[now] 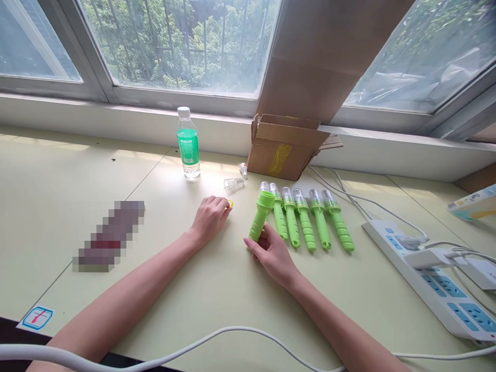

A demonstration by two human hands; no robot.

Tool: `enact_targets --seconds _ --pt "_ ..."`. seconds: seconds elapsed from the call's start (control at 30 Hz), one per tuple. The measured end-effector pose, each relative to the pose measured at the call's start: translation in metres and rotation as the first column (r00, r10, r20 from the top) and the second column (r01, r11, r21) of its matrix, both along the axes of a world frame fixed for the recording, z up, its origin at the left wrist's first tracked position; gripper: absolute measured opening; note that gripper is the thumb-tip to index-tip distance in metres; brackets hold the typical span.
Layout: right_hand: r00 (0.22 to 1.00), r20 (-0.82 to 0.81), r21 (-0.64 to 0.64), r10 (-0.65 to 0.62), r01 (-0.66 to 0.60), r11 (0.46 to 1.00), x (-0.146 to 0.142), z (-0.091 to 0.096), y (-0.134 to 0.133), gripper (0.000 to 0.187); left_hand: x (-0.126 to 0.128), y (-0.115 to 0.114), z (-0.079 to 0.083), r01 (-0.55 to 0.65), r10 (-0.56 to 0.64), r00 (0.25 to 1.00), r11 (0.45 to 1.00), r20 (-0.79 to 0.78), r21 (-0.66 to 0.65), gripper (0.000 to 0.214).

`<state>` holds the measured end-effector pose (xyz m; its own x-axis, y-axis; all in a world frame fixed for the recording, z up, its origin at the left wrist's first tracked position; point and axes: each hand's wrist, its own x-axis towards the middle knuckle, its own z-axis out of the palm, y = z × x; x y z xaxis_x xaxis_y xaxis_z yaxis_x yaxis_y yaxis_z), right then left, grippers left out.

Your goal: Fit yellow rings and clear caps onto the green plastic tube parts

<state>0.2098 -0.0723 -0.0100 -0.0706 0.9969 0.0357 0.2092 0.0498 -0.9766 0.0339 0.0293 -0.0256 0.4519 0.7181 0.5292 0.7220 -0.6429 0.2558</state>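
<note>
My right hand [273,253] grips the lower end of a green flashlight body [259,217], tilted with its threaded open top upward. Between the fingertips of my left hand [211,217] is a small yellow ring [230,203], just above or on the table; I cannot tell which. Beyond it lie a clear plastic cap [233,183] and a small white bulb piece [243,169]. To the right of the body, several green flashlights [307,227] with clear tops lie in a row, one partly hidden behind it.
A water bottle [188,147] stands near the window. An open cardboard box [287,150] sits against the sill. On the right lies a white power strip [418,279] with plugs and cables. A white cable [240,329] crosses the front, and a blurred dark object [112,232] lies left.
</note>
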Motion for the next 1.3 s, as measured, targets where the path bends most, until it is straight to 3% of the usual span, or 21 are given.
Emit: enact_targets --seconds 0.17,0.37,0.67,0.87,1.3 --pt "0.990 0.126 0.078 -0.058 0.048 0.996 0.003 0.001 -0.003 0.014 0.000 -0.002 0.000 0.025 -0.027 0.993 1.000 0.118 0.012 0.010" --pt "0.890 0.410 0.202 -0.199 0.125 0.971 0.010 0.003 -0.004 0.014 0.001 -0.004 -0.002 0.051 -0.049 0.955 0.999 0.292 0.000 0.008" --pt "0.826 0.542 0.185 -0.156 0.064 0.981 0.010 0.001 -0.005 0.015 0.004 -0.012 0.003 0.048 -0.009 0.915 0.995 0.404 -0.087 0.014" --pt "0.778 0.603 0.182 -0.176 0.082 0.980 0.012 0.001 -0.003 0.012 0.003 -0.010 0.010 0.076 0.068 0.822 0.971 0.565 -0.227 0.003" --pt "0.676 0.723 0.162 -0.145 0.038 0.986 0.012 0.000 -0.002 0.008 0.002 -0.001 0.006 0.244 0.189 0.627 0.874 0.756 -0.420 0.022"
